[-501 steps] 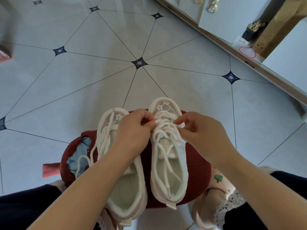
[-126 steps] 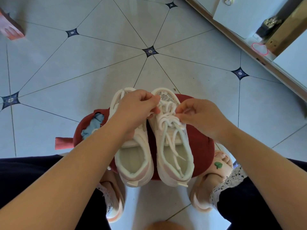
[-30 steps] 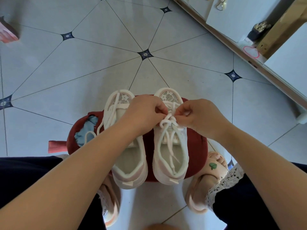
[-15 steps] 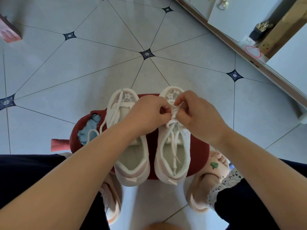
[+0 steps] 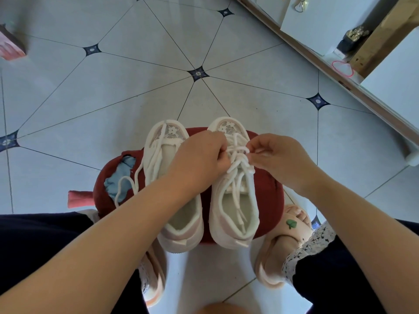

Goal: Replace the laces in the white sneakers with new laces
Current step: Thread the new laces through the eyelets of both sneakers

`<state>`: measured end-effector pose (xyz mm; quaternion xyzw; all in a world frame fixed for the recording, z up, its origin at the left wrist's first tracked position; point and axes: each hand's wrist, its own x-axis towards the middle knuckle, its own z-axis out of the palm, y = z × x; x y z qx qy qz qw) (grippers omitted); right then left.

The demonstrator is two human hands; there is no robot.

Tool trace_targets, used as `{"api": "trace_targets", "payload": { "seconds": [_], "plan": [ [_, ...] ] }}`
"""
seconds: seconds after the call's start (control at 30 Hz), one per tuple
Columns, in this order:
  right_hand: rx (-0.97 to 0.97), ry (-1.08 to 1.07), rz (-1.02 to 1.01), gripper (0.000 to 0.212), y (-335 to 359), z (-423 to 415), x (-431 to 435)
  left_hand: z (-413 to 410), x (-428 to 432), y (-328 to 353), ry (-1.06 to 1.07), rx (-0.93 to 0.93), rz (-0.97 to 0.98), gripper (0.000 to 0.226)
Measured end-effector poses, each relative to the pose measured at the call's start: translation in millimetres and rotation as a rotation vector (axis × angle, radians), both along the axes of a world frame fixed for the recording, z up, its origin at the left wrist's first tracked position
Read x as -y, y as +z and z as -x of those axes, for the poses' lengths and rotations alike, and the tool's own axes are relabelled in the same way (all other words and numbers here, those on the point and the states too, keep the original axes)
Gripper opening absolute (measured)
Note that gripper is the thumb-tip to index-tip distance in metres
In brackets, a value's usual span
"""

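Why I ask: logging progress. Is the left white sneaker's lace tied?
No, that white sneaker's lace trails loose across the red stool.

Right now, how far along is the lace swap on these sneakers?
Nothing looks finished. In hand: the left hand and right hand pinch the lace crossed over the right sneaker, its ends lying untied inside. Left: the left sneaker, whose loose lace trails onto the red stool. Old or new laces, I cannot tell.
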<state>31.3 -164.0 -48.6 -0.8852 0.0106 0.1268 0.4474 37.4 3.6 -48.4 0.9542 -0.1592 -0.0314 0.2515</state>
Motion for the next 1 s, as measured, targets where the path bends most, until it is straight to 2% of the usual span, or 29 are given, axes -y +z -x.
{"api": "trace_targets", "payload": {
  "seconds": [0.07,0.17,0.23,0.3,0.4,0.53,0.6,0.7,0.77,0.83,0.9,1.0],
  "plan": [
    [0.033,-0.079,-0.045,0.009,3,2,-3,-2,-1,0,0.056,-0.042,0.059,0.007],
    [0.3,0.043,0.327,0.005,3,5,-8,-3,-1,1,0.085,-0.072,0.049,0.01],
    [0.418,0.112,0.452,0.006,-1,7,-11,-4,-2,0,0.079,-0.076,0.055,0.009],
    [0.414,0.034,0.319,0.008,-4,8,-13,-6,-3,-2,0.058,-0.088,0.062,0.009],
    [0.251,-0.133,0.006,0.017,-9,9,-16,-10,-5,-2,0.036,-0.111,0.07,0.01],
    [0.177,-0.139,-0.092,0.016,-13,8,-18,-11,-3,0,0.025,-0.093,0.057,0.009],
    [0.227,-0.076,0.031,0.011,-10,5,-14,-8,-2,2,0.06,-0.075,0.086,0.006],
    [0.321,0.069,0.416,0.01,-2,0,-8,-5,-1,7,0.113,-0.047,0.123,0.005],
    [0.356,0.146,0.625,0.012,1,0,-8,-5,0,10,0.1,-0.048,0.067,0.004],
    [0.394,0.188,0.713,0.013,2,1,-8,-5,0,10,0.067,-0.042,-0.026,0.005],
    [0.396,0.187,0.642,0.012,0,2,-6,-5,-2,7,0.072,-0.043,-0.03,0.006],
    [0.254,-0.021,0.21,0.008,-5,1,-4,-8,-6,4,0.145,-0.121,0.21,0.012]
  ]
}}
